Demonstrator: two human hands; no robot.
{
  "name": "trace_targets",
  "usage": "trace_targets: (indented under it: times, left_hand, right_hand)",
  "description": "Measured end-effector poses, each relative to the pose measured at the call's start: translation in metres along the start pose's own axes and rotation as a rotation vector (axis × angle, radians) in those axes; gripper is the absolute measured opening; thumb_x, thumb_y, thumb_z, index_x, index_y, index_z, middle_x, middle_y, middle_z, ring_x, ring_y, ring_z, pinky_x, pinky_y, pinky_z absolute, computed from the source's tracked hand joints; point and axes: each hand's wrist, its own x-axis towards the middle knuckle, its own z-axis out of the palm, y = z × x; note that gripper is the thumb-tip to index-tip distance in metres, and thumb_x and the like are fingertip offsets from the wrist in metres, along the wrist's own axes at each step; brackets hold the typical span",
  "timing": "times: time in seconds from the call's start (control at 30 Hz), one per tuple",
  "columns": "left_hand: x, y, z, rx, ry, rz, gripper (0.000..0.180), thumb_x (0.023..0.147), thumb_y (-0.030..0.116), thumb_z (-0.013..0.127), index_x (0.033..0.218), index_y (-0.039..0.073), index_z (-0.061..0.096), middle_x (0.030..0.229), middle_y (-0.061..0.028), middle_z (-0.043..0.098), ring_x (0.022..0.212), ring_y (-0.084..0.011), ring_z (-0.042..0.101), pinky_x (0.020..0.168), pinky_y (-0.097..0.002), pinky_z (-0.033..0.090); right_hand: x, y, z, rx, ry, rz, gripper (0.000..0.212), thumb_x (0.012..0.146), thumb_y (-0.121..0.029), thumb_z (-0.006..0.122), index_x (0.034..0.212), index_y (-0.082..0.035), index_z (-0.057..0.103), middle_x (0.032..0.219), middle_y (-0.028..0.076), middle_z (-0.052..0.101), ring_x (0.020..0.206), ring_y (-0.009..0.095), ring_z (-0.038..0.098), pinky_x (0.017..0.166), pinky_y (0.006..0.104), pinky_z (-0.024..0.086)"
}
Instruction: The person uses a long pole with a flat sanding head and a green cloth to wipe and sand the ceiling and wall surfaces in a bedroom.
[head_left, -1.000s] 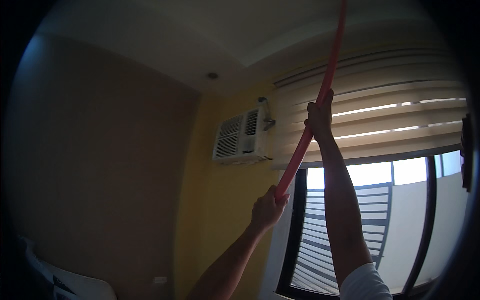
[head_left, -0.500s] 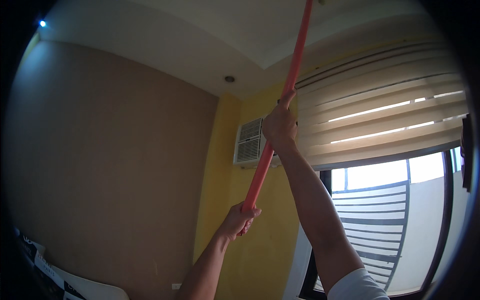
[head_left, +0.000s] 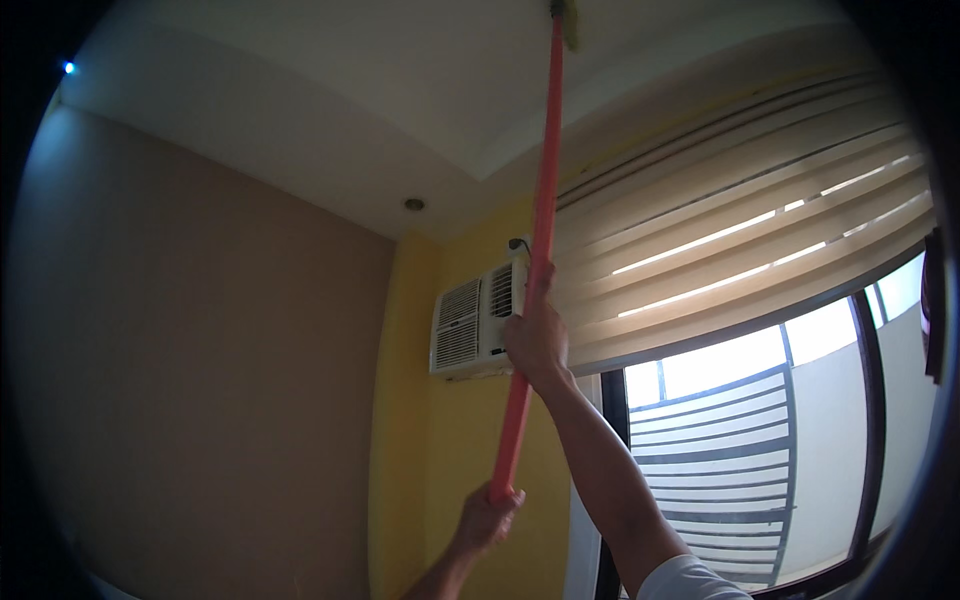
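A long red pole (head_left: 547, 180) rises steeply toward the ceiling. At its top, a dark joint carries a yellowish, brush-like head (head_left: 571, 28), partly cut off by the upper edge; whether it is a broom or a duster I cannot tell. My right hand (head_left: 538, 340) is wrapped round the pole about midway up, thumb along the shaft. Lower down, my left hand (head_left: 488, 518) grips the pole near its bottom end. The head is close to or against the ceiling (head_left: 400, 90); contact is not clear.
A white window air conditioner (head_left: 472, 322) sits in the yellow wall, behind the pole. Right of it, a striped blind (head_left: 720, 250) covers the upper window (head_left: 720, 450). A brown wall (head_left: 220, 360) fills the left side. A round ceiling fixture (head_left: 413, 204) is beyond.
My view has tilted upward, bringing the pole's yellowish head into sight. In the picture both hands sit lower, and the pole stands more upright, its top farther left.
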Motion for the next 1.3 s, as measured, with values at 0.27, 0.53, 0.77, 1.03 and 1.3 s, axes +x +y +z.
trace_targets:
  times: [0.27,0.53,0.77,1.03,1.3]
  left_hand:
    - [-0.041,-0.050,0.065,-0.090,-0.295,-0.036,0.017,0.079,0.018,0.064,0.083,0.007,0.051,0.059,-0.0012,0.050,0.048,-0.0096,0.049,0.043,-0.0258,0.041]
    - [0.003,0.004,0.087,0.637,0.206,0.491,0.024,0.077,0.022,0.067,0.083,0.006,0.050,0.064,-0.0070,0.058,0.055,-0.0182,0.057,0.050,-0.0326,0.046]
    - [0.033,0.130,0.088,0.853,0.412,0.622,0.025,0.078,0.024,0.065,0.091,0.008,0.051,0.071,-0.0139,0.061,0.067,-0.0327,0.061,0.059,-0.0428,0.048]
    - [0.034,0.139,0.036,0.878,0.532,0.602,0.024,0.077,0.019,0.063,0.096,0.009,0.052,0.078,-0.0123,0.062,0.073,-0.0312,0.062,0.064,-0.0429,0.049]
    - [0.021,0.111,0.007,0.837,0.562,0.489,0.020,0.075,0.015,0.063,0.090,0.008,0.052,0.075,-0.0132,0.061,0.072,-0.0325,0.061,0.062,-0.0434,0.047]
  right_hand:
    - [-0.058,0.059,-0.065,0.752,0.079,-0.049,0.059,0.085,-0.010,0.047,0.138,-0.007,0.020,0.079,0.008,0.057,0.041,0.009,0.050,0.034,0.0217,0.041]
    - [-0.002,0.033,-0.115,0.682,0.161,0.065,0.052,0.094,-0.021,0.033,0.140,-0.013,0.010,0.067,0.006,0.047,0.044,0.012,0.047,0.037,0.0247,0.042]
    - [0.106,0.007,-0.129,0.953,0.064,-0.091,0.028,0.091,-0.028,0.033,0.115,-0.014,0.026,0.070,0.007,0.044,0.048,0.016,0.050,0.036,0.0299,0.046]
    - [0.133,-0.033,-0.065,0.892,0.031,-0.050,0.042,0.079,0.000,0.049,0.110,-0.008,0.021,0.084,0.015,0.044,0.048,0.019,0.050,0.035,0.0344,0.048]
    - [0.101,-0.040,-0.033,0.828,0.008,0.007,0.039,0.077,-0.002,0.048,0.108,-0.001,0.025,0.085,0.019,0.046,0.048,0.023,0.054,0.035,0.0346,0.048]
